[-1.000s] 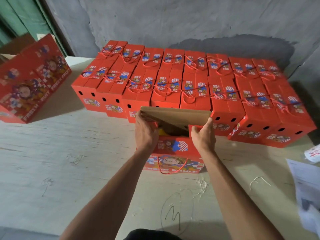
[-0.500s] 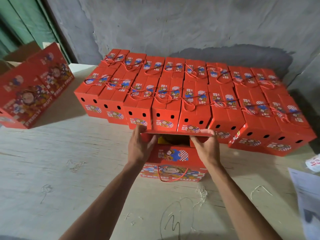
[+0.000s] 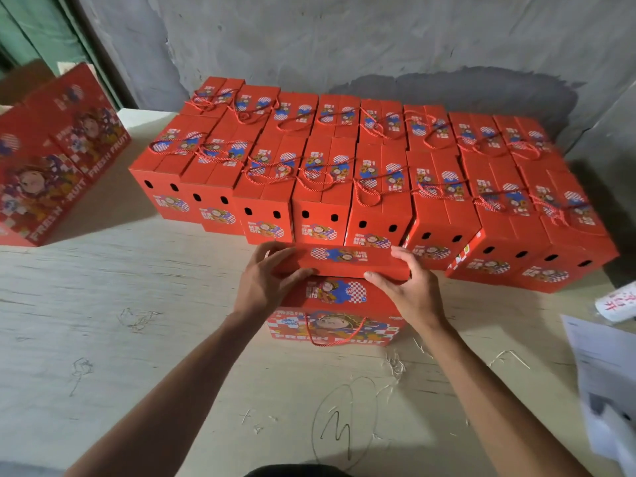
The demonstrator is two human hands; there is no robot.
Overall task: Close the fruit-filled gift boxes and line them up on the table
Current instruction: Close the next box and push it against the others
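Note:
A red printed gift box [image 3: 335, 315] with a red cord handle stands on the table in front of me. Its far lid flap [image 3: 340, 259] is folded down almost flat over the top. My left hand [image 3: 265, 284] grips the flap's left end, thumb along its front edge. My right hand [image 3: 411, 287] grips the right end, fingers curled over the corner. The box's contents are hidden. Behind it, several closed red gift boxes [image 3: 378, 173] stand in two rows against the wall.
The pale wooden table [image 3: 137, 304] carries pen scribbles and loose fibres. A large red printed carton [image 3: 55, 160] leans at the far left. White papers [image 3: 605, 373] lie at the right edge. A grey wall rises behind the rows.
The upright brown-backed flap has been folded down over the box top, and both hands followed it down to its ends. The view tilted slightly.

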